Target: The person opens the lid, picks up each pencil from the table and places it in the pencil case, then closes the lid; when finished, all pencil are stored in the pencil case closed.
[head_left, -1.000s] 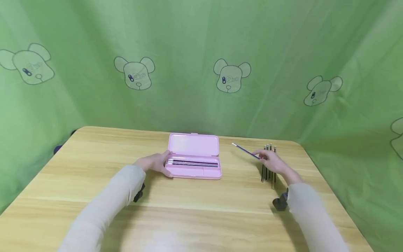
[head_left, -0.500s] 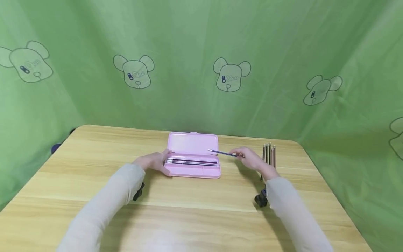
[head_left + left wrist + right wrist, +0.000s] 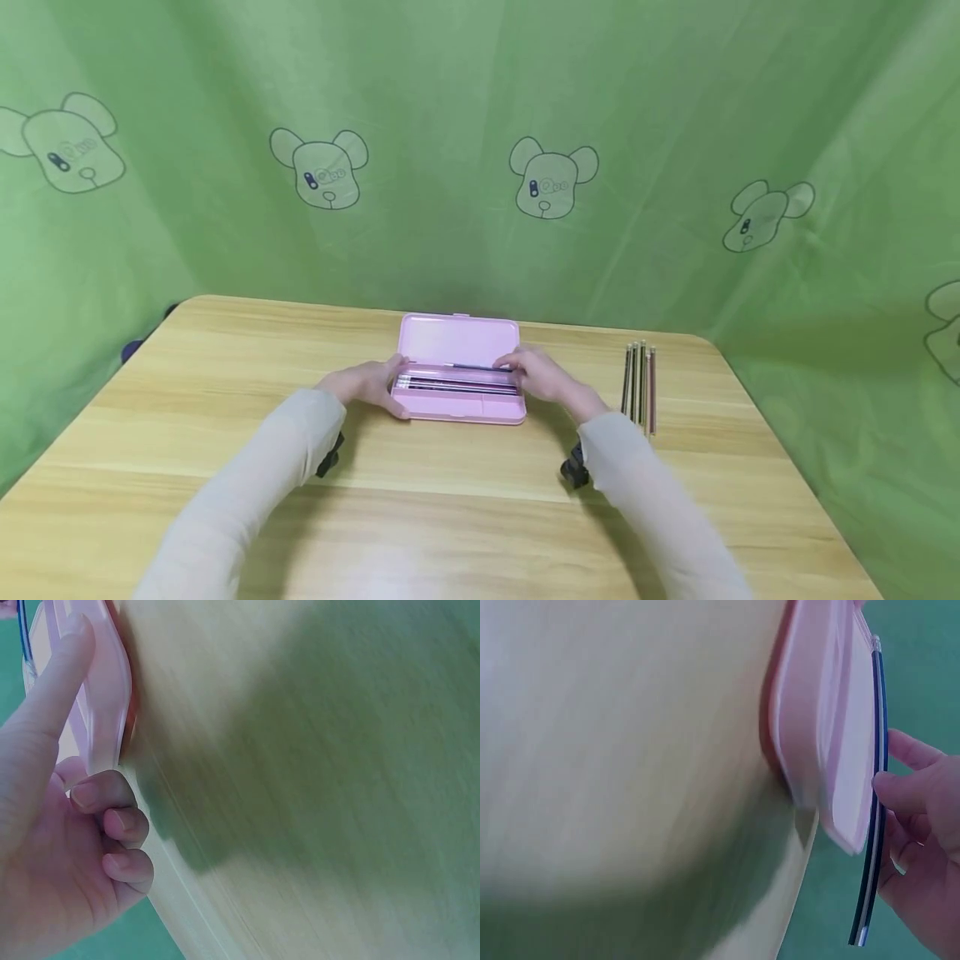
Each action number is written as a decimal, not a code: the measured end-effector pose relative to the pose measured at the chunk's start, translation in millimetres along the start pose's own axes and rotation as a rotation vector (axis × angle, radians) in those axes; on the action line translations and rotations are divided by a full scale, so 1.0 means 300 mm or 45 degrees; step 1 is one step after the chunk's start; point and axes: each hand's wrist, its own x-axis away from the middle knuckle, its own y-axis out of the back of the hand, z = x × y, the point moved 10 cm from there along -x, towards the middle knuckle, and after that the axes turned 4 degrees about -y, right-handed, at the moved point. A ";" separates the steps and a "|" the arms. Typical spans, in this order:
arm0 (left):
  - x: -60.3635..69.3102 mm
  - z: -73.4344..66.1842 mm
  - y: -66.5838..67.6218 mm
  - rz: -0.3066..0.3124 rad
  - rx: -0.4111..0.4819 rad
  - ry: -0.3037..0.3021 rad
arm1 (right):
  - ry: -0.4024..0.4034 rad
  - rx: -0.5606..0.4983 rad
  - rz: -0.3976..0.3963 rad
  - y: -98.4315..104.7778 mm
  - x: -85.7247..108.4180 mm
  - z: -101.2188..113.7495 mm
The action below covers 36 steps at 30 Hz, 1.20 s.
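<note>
The right grip point(image 3: 542, 375) has a dark striped pencil point(image 3: 878, 697) pinched between thumb and fingertips. The pencil's long axis runs crosswise, nearly parallel to the long side of the pink case point(image 3: 431, 408); its white-tipped end points left of the right grip, toward the left grip point(image 3: 367, 388), and the plain end sticks out past the fingers on the other side. From the head view it lies over the hinge line, between lid point(image 3: 459, 337) and tray; whether it touches either, I cannot tell. The left grip holds the case's left end, thumb over the near side. Between the two grips, the stored pencils point(image 3: 459, 387) lie lengthwise in the far compartment, white ends toward the left grip. Well to the right of the right grip, loose pencils point(image 3: 639, 387) lie on the table point(image 3: 450, 517), axes running away from the person, light-tipped ends farthest.
</note>
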 end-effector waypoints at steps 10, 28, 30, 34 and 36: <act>-0.003 0.009 -0.001 0.009 -0.001 0.002 | -0.006 0.054 0.052 -0.090 -0.086 0.066; 0.003 0.016 0.005 -0.013 0.039 0.024 | -0.115 0.195 0.122 -0.181 -0.154 0.094; 0.001 0.016 0.004 -0.013 0.038 0.026 | -0.128 0.236 0.135 -0.182 -0.149 0.090; -0.003 0.014 0.001 -0.005 0.039 0.039 | -0.110 0.303 0.158 -0.182 -0.139 0.088; -0.003 0.015 0.000 0.001 0.043 0.055 | -0.103 0.306 0.171 -0.183 -0.136 0.086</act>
